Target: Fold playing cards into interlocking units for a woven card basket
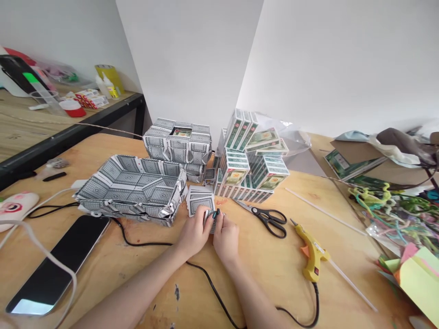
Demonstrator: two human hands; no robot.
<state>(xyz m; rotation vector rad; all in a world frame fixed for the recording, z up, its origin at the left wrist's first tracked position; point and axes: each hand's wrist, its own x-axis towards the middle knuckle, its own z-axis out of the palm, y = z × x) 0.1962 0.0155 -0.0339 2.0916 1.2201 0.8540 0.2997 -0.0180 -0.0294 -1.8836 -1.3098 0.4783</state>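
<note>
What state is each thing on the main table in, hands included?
Left hand: closed, fingers on a card
Right hand: closed, on the same card
Card pile: loosely stacked, backs up
Card tray: open-topped
Small boxes: stacked
Scissors: lying, unheld
Glue gun: on its side, corded
Phone: flat, screen dark

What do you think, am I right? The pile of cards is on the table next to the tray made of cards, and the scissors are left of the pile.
Not quite: the scissors are right of the pile of cards, not left, as the head view shows. The pile is on the table next to the tray made of cards.
</note>
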